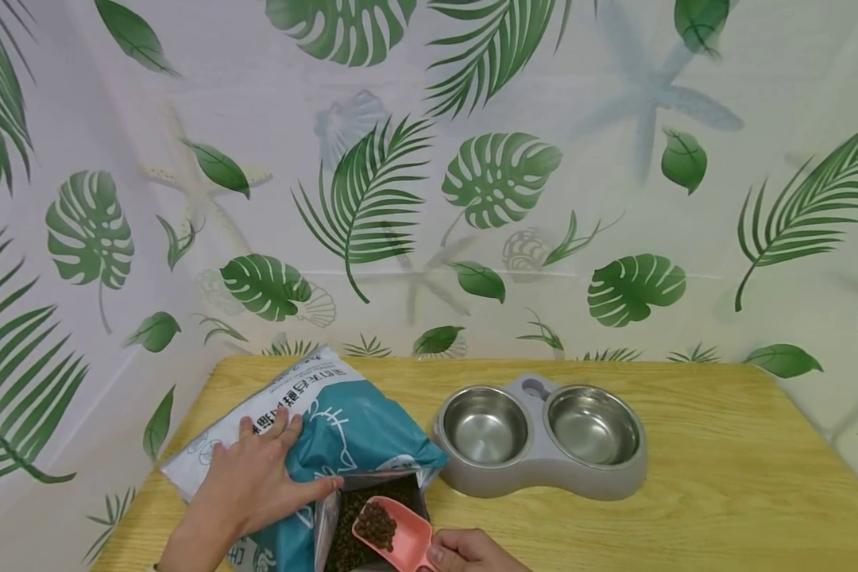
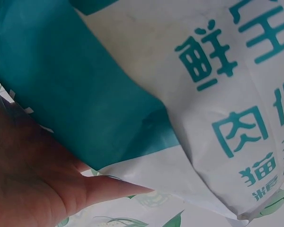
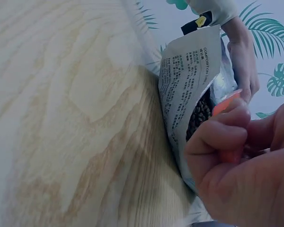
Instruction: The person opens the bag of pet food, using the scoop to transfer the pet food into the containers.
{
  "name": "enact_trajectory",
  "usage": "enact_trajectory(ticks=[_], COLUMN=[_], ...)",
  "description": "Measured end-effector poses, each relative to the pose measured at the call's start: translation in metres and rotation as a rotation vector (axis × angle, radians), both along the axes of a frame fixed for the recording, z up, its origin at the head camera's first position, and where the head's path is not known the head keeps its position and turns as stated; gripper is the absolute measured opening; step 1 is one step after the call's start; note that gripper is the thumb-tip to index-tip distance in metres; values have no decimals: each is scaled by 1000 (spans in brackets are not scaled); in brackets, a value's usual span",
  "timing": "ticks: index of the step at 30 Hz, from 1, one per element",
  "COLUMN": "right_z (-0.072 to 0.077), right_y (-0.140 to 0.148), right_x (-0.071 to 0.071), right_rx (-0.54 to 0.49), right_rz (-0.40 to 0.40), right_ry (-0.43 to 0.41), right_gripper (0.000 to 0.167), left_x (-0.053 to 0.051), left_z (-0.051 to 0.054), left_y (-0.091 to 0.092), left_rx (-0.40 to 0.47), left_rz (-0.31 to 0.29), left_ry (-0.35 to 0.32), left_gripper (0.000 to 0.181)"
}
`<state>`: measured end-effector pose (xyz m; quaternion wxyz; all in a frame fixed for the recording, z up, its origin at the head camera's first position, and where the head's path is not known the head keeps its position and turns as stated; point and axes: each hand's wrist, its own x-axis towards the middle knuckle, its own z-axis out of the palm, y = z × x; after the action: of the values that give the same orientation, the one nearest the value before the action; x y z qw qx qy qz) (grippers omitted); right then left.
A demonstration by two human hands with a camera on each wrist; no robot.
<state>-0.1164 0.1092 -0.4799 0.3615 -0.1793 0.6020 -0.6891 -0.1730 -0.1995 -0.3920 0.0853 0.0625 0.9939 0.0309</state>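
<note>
Left hand (image 1: 253, 477) is lying spread on the upper face of the teal-and-white cat-food bag (image 1: 372, 425), fingers apart and gripping nothing; thumb is reaching toward the bag's open mouth. Bag is sitting on the wood-grain table (image 1: 729, 461), mouth facing the person and a bit right. Loose brown kibble (image 1: 346, 524) is showing inside the bag.

Pink scoop (image 1: 413, 544) is sitting with its head in the bag's mouth, carrying a small heap of kibble at the tip end. Long axis is running diagonally: tip pointing far-left into the bag, handle pointing near-right out of it. Can't tell if the underside is touching the loose kibble.

Right hand (image 1: 475, 550) is holding the scoop handle just right of the bag's mouth, fingers curled round it; right wrist view is confirming the wrap.

Grey double-bowl feeder (image 1: 539, 465) is standing right of the bag and farther from the person than its mouth. Bag's right corner is ending just beside the feeder; contact unclear. Left steel bowl (image 1: 486, 429) is sitting nearer the bag, right steel bowl (image 1: 593, 429) farther off. So the feeder is lying off the scoop's handle side, not its tip, with the right hand being the nearer one.
</note>
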Motion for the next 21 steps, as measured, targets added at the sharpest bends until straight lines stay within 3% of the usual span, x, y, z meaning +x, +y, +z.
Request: enact_trajectory(ticks=[5,8,11,15,21], right_z=[11,23,39,59,69], right_y=[3,7,14,28,52], right_x=[-1,-4,-7,-17,-33], right_rx=[-119,-129,-34,154,397], right_rz=[22,37,-21,-148,-366], right_ry=[16,27,15,59,199], right_gripper=[61,57,48,39,36], left_x=[0,0,-1,-1,-1], left_z=[0,0,0,0,1], left_y=[0,0,0,0,0], left_rx=[0,-1,-3,-1,6], left_rz=[1,2,-1,-1,2], left_ry=[-1,3,8,10,0], left_gripper=[117,117,116,116,116])
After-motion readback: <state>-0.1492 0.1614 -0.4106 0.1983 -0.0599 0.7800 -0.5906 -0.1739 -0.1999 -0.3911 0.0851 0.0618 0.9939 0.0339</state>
